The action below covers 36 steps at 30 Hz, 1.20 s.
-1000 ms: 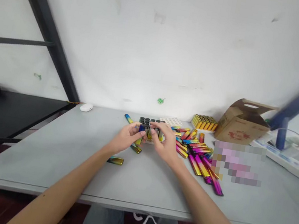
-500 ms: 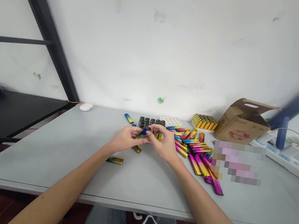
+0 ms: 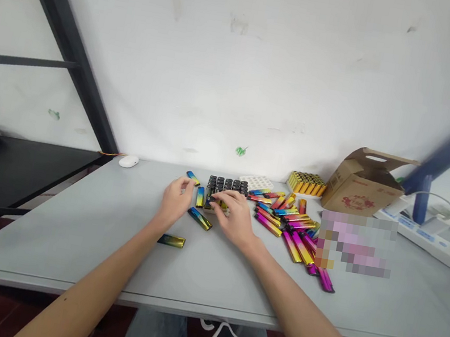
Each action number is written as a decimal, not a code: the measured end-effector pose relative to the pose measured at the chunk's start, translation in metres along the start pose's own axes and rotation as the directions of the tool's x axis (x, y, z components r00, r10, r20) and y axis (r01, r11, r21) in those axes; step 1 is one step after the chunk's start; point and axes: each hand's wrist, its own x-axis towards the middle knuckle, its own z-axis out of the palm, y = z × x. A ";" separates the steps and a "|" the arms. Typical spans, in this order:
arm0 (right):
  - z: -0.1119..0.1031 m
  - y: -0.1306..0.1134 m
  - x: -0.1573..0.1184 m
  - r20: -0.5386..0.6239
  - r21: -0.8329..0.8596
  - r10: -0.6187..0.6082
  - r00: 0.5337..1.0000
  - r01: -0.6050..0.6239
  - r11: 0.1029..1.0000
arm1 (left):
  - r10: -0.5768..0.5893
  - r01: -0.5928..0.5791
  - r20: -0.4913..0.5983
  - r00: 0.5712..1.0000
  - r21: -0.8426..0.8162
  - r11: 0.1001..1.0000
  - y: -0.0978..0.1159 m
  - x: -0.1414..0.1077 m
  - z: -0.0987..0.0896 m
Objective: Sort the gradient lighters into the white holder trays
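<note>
My right hand point(image 3: 233, 216) is at the near left corner of a block of upright black-topped cylinders point(image 3: 228, 184). Its thumb and fingertips pinch a small black-ended cylinder point(image 3: 210, 199), whose lower part is hard to make out. Off to the left, my left hand point(image 3: 176, 199) hovers with thumb and fingers drawn together; whether they hold anything is hidden. Between and around the hands lie shiny blue-to-yellow flat cases: an upright-pointing case point(image 3: 200, 197), a slanted case point(image 3: 200, 218), a far case point(image 3: 193, 178) beyond my left fingertips, and a near case point(image 3: 172, 241) partly behind my left wrist.
Right of my hand spreads a pile of pink, yellow and blue shiny cases point(image 3: 292, 243). Behind it are a white holed tray point(image 3: 260, 183), yellow cylinders point(image 3: 307, 183) and an opened cardboard box point(image 3: 363, 191). A power strip point(image 3: 424, 239) lies far right, a white earbud case point(image 3: 128, 161) back left.
My hands were together around a blue-and-yellow case and have parted. The left has moved left; the right has shifted slightly left and now pinches a black-ended cylinder beside the block.
</note>
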 end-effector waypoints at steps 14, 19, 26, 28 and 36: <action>0.001 0.004 0.004 0.009 -0.185 -0.113 0.994 0.113 0.976 | 0.085 -0.121 0.096 0.992 0.482 0.868 -0.024 0.002 0.003; 0.005 0.004 0.003 0.103 -0.313 -0.135 0.985 0.161 0.936 | 0.041 -0.100 0.122 0.992 0.533 0.840 -0.022 0.015 0.001; 0.001 0.003 0.001 0.126 -0.326 -0.123 0.984 0.158 0.932 | 0.180 -0.265 0.225 0.958 0.445 0.856 -0.027 0.035 0.014; 0.000 0.002 0.001 0.107 -0.310 -0.116 0.987 0.144 0.940 | 0.184 -0.299 0.291 0.939 0.425 0.855 -0.035 0.037 0.016; -0.002 0.005 0.000 0.032 -0.261 -0.057 0.998 0.063 0.963 | 0.157 -0.302 0.329 0.931 0.457 0.837 -0.038 0.040 0.000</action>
